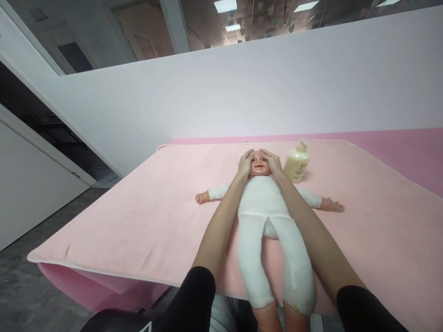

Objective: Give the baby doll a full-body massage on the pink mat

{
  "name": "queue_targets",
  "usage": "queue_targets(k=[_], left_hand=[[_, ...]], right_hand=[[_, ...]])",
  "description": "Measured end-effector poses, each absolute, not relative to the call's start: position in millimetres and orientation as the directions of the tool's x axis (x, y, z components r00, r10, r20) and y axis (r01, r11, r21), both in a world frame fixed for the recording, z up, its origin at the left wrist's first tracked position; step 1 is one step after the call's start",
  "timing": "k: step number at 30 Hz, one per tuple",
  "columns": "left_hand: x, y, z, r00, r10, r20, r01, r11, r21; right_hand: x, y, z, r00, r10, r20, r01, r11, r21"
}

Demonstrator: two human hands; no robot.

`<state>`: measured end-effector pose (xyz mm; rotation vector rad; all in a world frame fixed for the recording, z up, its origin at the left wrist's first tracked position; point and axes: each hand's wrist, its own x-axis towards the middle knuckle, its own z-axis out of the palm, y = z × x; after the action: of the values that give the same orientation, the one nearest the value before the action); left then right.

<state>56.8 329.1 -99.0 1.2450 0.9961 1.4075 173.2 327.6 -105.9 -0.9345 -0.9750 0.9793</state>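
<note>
A baby doll (265, 198) with a white cloth body lies on its back, arms stretched out to both sides and feet toward me. My left hand (245, 163) cups the side of its head at the left of the view, fingers together and curved over the forehead. On the opposite side my right hand (272, 162) wraps the head the same way, fingertips meeting the brow. Between my hands the doll's face shows. A pale yellow pump bottle (296, 162) stands upright just right of my right hand, apart from it.
A light pink blanket (138, 203) covers the table under the doll, over a darker pink cover (408, 152). Behind the table rises a white wall (242, 97) with glass above it. Dark grey floor (20, 276) shows at the left.
</note>
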Motion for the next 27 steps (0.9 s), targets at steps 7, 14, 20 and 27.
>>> queue_targets(k=[7, 14, 20, 27], left_hand=[[59, 330, -100, -0.048, 0.975, 0.217, -0.106, -0.221, 0.969], [61, 335, -107, -0.077, 0.956, 0.283, 0.006, -0.284, 0.959], [60, 333, -108, -0.042, 0.951, 0.305, 0.015, -0.305, 0.952], [62, 333, -106, -0.074, 0.953, 0.293, 0.033, -0.292, 0.956]], right_hand=[[176, 339, -112, 0.258, 0.932, 0.256, -0.201, 0.311, -0.929], [177, 331, -106, 0.26, 0.918, 0.298, -0.073, 0.327, -0.942], [174, 324, -102, 0.222, 0.928, 0.3, -0.074, 0.323, -0.943], [172, 324, -98, 0.265, 0.933, 0.245, -0.121, 0.284, -0.951]])
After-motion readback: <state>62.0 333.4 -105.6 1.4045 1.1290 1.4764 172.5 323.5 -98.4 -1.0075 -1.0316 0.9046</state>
